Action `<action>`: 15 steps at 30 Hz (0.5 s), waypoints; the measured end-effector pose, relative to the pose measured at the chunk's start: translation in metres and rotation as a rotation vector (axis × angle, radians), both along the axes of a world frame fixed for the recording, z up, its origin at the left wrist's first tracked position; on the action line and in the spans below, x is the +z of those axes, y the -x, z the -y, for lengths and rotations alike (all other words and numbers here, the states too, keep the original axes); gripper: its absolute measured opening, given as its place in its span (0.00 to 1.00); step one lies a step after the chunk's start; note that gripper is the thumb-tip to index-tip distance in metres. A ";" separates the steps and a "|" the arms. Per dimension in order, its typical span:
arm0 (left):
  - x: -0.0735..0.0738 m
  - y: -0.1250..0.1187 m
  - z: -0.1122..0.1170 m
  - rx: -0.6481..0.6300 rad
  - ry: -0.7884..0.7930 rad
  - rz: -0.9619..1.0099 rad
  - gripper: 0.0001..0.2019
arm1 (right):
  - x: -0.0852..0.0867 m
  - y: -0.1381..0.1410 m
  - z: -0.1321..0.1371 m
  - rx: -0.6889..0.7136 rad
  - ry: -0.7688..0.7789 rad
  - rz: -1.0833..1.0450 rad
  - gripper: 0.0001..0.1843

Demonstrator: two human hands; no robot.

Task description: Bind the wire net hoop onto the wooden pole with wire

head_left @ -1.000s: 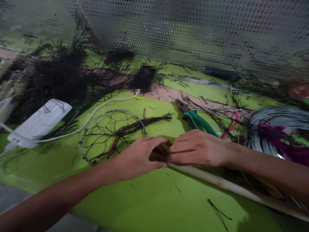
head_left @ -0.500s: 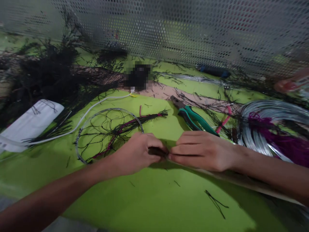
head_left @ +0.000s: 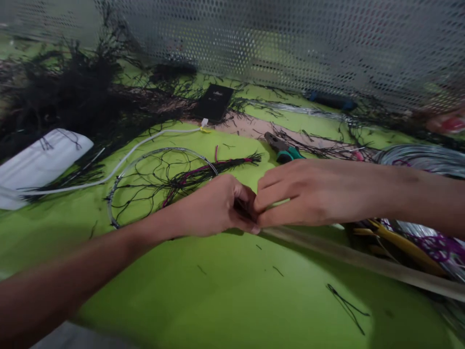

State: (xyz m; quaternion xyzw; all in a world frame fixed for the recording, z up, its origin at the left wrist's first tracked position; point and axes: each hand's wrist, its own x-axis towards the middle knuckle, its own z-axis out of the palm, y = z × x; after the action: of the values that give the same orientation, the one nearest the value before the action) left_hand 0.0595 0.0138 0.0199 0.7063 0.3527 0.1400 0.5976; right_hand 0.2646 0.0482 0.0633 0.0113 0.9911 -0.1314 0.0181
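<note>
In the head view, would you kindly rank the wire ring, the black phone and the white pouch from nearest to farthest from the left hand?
1. Wire ring: just left of the left hand, strung with black thread.
2. Black phone: straight behind, near the perforated screen.
3. White pouch: far left, at the table's edge.

Two hands, one wire hoop (head_left: 160,186), one pair of pliers (head_left: 283,149), one white cable (head_left: 119,162), one white pouch (head_left: 39,160), one stick (head_left: 363,261).
</note>
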 end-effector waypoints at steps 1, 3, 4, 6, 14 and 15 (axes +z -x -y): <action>0.002 0.000 -0.001 -0.004 -0.005 -0.001 0.03 | 0.000 0.002 0.000 0.006 -0.020 0.004 0.20; 0.006 0.000 -0.002 -0.015 -0.020 -0.001 0.05 | -0.001 0.004 0.002 0.031 -0.048 -0.008 0.17; 0.007 0.000 -0.002 -0.025 -0.030 0.001 0.05 | -0.001 0.004 0.003 0.042 -0.062 -0.017 0.16; 0.009 0.000 -0.003 -0.042 -0.052 0.004 0.08 | 0.000 0.004 0.005 0.049 -0.089 -0.026 0.17; 0.006 0.000 -0.006 -0.061 -0.114 -0.052 0.12 | 0.009 0.007 0.012 -0.080 -0.093 0.138 0.14; 0.005 0.000 -0.007 -0.066 -0.125 -0.057 0.14 | 0.009 0.008 0.013 -0.061 -0.129 0.145 0.14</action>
State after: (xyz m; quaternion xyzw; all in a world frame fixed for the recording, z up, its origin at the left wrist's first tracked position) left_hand 0.0597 0.0205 0.0253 0.7572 0.3368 0.1217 0.5463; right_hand 0.2567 0.0355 0.0723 0.0523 0.9928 -0.0664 0.0849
